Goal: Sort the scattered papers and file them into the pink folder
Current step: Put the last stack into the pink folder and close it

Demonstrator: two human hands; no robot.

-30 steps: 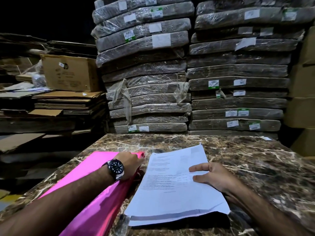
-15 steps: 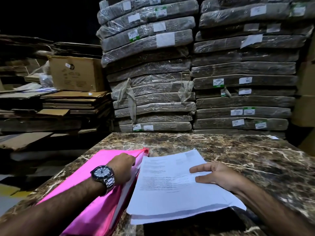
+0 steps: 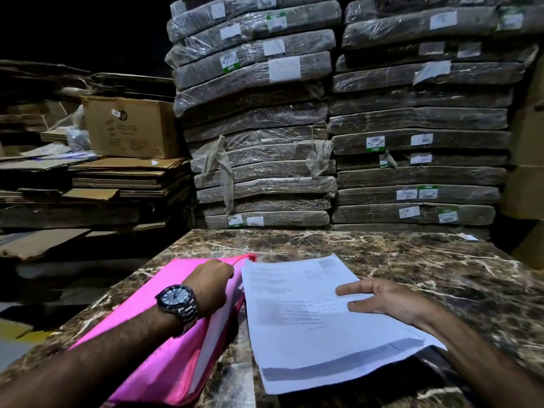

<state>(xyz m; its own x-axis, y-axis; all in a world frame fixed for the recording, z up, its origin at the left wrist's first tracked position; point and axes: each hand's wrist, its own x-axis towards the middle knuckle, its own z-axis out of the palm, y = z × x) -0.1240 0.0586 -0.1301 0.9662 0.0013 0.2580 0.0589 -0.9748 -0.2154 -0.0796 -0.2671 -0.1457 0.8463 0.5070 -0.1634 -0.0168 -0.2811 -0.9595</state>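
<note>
Rising behind the marble table (image 3: 441, 266), two stacks of plastic-wrapped bundles (image 3: 338, 119) filled the far side of the view, and white and green labels were stuck on many of the bundles. Left of the table and beyond its edge lay a pile of flattened cardboard (image 3: 123, 178), with a brown cardboard box (image 3: 131, 126) standing on top of that pile.

On the table's near left part lay the pink folder (image 3: 173, 366), set at a slant with its far corner pointing toward the table's middle. Its upper cover was raised a little along the right edge, and white sheets (image 3: 212, 346) showed inside the gap. Just beside the folder, on the table's near middle, lay the papers (image 3: 309, 343), a loose pile of printed pages with the lower sheets sticking out at the near edge. The pile's left edge met the folder's open side.

The left hand (image 3: 210, 282) sat at the folder's raised edge near the far corner, knuckles up, with its fingers curled under the cover and hidden, gripping it. The right hand (image 3: 388, 300) lay flat on the right part of the papers, fingers straight and slightly spread, pressing the top sheet and clasping nothing. A metal wristwatch (image 3: 176, 300) sat on the left wrist, above the folder.
</note>
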